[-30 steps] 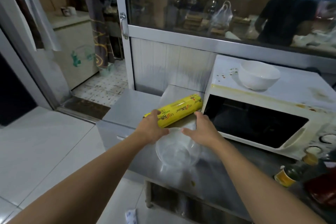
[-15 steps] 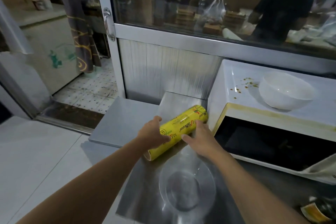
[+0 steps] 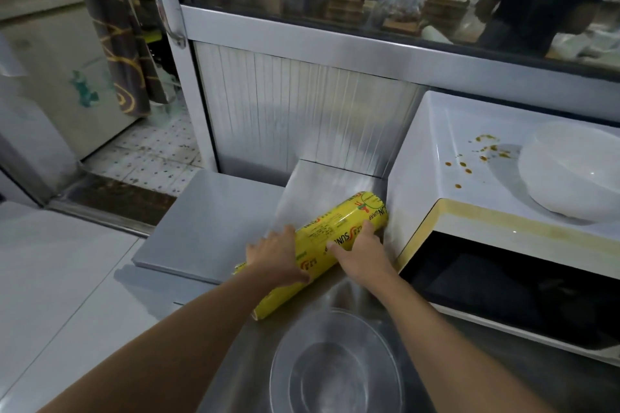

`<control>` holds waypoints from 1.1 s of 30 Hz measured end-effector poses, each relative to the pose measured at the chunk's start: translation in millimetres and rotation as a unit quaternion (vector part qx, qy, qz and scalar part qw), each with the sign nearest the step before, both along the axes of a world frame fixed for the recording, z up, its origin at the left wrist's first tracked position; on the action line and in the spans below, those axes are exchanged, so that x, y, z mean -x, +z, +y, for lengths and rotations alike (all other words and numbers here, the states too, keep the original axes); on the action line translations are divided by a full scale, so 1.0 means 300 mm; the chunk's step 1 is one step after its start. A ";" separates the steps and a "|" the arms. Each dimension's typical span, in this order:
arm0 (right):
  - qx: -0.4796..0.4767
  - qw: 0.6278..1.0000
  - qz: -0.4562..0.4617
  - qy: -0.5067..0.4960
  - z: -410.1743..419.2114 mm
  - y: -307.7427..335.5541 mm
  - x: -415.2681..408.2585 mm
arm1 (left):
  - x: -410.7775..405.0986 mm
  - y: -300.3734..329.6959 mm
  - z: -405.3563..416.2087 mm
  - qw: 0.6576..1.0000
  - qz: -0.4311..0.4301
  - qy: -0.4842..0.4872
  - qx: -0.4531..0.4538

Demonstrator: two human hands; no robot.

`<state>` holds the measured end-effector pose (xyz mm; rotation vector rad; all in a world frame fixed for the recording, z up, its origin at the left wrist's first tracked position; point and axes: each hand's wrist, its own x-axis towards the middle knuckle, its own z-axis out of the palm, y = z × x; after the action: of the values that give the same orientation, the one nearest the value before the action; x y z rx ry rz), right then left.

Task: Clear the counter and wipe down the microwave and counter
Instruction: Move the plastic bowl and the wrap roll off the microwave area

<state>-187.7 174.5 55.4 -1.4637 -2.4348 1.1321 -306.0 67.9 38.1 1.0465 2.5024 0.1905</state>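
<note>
A yellow roll of cling wrap [image 3: 339,228] lies slantwise on the steel counter [image 3: 221,211], its far end against the microwave's left side. My left hand [image 3: 278,256] grips its near half, fingers over the top. My right hand [image 3: 360,253] holds the far half, fingers curled on it. The white microwave [image 3: 446,178] stands to the right, its top spotted with orange-brown crumbs and its front edge stained yellow. A white bowl [image 3: 570,174] sits on top of it.
A clear plastic lid or dish [image 3: 335,365] lies on the counter just in front of me. A ribbed metal panel and a glass window stand behind the counter. Left of it an open doorway leads onto a tiled floor.
Both hands left the clear dish and took hold of the yellow roll. The camera came closer and lower over the counter; the dish now lies nearer to me.
</note>
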 end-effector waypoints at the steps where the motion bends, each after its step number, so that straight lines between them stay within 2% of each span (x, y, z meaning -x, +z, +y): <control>1: 0.003 1.000 -0.001 -0.004 0.009 -0.011 0.003 | -0.002 -0.010 0.010 1.000 0.002 0.002 0.009; 7: 0.050 0.998 0.021 -0.031 0.057 -0.064 0.023 | -0.010 -0.043 0.045 0.999 0.023 0.012 0.021; 15: 0.149 0.975 0.071 -0.150 0.089 -0.104 0.098 | -0.007 -0.046 0.052 0.999 0.043 0.014 0.017; 18: 0.187 0.954 0.104 -0.210 0.090 -0.123 0.137 | -0.007 -0.043 0.054 0.998 0.056 0.008 0.019; 26: 0.268 0.870 0.172 -0.375 0.057 -0.089 0.214 | -0.010 -0.031 0.052 0.995 0.099 -0.003 0.015; 33: 0.201 0.894 0.226 -0.332 0.043 0.036 0.273 | 0.021 0.053 0.016 0.992 0.084 0.041 -0.089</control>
<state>-269.6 187.3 66.3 -1.6828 -1.2807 1.5962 -312.4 72.6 54.1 1.0674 2.7235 0.3708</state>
